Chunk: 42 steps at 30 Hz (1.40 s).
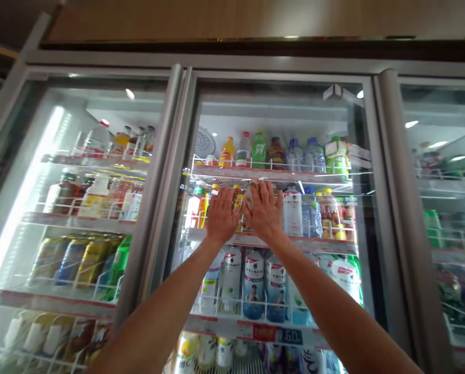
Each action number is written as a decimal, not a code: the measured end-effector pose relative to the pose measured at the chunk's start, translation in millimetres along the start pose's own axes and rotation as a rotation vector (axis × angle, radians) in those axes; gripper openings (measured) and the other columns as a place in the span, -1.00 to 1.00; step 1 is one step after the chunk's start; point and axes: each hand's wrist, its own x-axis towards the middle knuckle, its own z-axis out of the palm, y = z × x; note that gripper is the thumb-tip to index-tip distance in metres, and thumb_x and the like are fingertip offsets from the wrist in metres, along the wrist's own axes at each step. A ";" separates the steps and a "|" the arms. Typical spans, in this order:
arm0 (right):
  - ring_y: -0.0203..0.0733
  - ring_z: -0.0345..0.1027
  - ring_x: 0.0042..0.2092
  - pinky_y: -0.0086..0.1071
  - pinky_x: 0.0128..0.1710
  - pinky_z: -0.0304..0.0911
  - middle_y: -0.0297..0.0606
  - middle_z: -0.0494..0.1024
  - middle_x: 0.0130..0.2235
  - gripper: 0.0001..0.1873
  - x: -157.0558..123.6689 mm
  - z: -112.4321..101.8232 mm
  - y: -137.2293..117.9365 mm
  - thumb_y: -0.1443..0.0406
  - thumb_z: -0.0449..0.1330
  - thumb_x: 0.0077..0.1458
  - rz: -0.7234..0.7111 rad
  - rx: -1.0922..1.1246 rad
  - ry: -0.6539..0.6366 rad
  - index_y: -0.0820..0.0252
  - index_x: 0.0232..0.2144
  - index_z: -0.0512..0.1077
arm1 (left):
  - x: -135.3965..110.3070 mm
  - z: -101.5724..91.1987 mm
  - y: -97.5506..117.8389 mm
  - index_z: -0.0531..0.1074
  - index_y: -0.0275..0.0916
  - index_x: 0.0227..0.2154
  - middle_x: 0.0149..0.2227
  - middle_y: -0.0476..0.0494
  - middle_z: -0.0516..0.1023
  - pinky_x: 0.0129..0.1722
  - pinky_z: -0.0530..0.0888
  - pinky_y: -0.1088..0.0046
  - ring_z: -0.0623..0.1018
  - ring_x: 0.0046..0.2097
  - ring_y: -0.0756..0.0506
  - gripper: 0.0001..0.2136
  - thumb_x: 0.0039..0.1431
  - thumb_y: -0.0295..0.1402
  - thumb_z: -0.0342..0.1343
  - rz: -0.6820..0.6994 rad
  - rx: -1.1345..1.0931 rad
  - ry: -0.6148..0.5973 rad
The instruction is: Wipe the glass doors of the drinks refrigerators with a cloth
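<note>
Both my arms reach up to the middle glass door of a drinks fridge. My left hand lies flat against the glass, fingers stretched upward, holding nothing. Close on its right, my right hand presses a pale, crumpled cloth to the door, its fingers spread over it. Most of the cloth is hidden under that hand. Behind the glass, bottles stand on the shelf level with my hands, among them a white-labelled bottle to the right.
A metal door frame runs upright on the left, and another frame stands on the right. The left fridge section holds bottles and cans. Below my hands are more shelves of bottles and a price tag.
</note>
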 end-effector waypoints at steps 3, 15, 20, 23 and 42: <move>-0.07 -0.12 0.28 0.05 0.25 -0.35 -0.20 0.11 0.25 -0.46 -1.7 -3.1 25.2 0.17 -0.10 0.20 -0.105 -0.044 -0.035 0.11 0.21 0.03 | -1.2 3.8 -0.8 0.16 -0.26 0.13 0.22 -0.28 0.16 0.22 0.09 0.07 0.10 0.28 -0.18 -0.57 0.21 -0.29 -0.15 -0.018 0.068 0.029; 0.04 0.04 0.21 0.01 0.15 -0.01 -0.12 0.26 0.17 -0.51 -25.3 -40.1 121.5 0.16 -0.19 0.23 0.383 -0.155 0.231 0.19 0.11 0.26 | 2.7 2.0 5.8 0.18 -0.35 0.13 0.25 -0.31 0.09 0.24 0.02 0.06 0.05 0.29 -0.20 -0.54 0.18 -0.30 -0.14 -0.048 0.070 -0.029; -0.12 -0.01 0.25 0.00 0.21 -0.14 -0.30 0.25 0.19 -0.59 -31.3 -26.5 94.1 0.20 -0.12 0.21 0.099 -0.158 0.013 0.02 0.06 0.30 | -11.2 -1.8 2.6 0.14 -0.33 0.16 0.25 -0.28 0.10 0.25 0.03 0.12 0.02 0.30 -0.17 -0.53 0.20 -0.28 -0.15 -0.016 0.047 -0.031; 0.00 0.05 0.21 0.04 0.15 -0.06 -0.12 0.29 0.16 -0.54 -41.9 -53.5 156.0 0.17 -0.12 0.19 0.393 -0.206 0.144 0.19 0.05 0.33 | -20.6 -3.9 1.5 0.12 -0.35 0.17 0.25 -0.28 0.10 0.26 0.02 0.14 0.01 0.30 -0.15 -0.51 0.21 -0.26 -0.16 0.002 0.044 -0.029; 0.15 -0.06 0.24 0.14 0.11 -0.08 0.06 0.14 0.22 -0.49 -77.6 -65.4 154.2 0.22 -0.12 0.18 0.713 -0.224 0.173 0.28 0.13 0.23 | -22.4 -3.3 -3.7 0.10 -0.36 0.18 0.27 -0.31 0.04 0.26 -0.06 0.13 -0.02 0.31 -0.17 -0.46 0.20 -0.19 -0.14 0.009 0.031 -0.066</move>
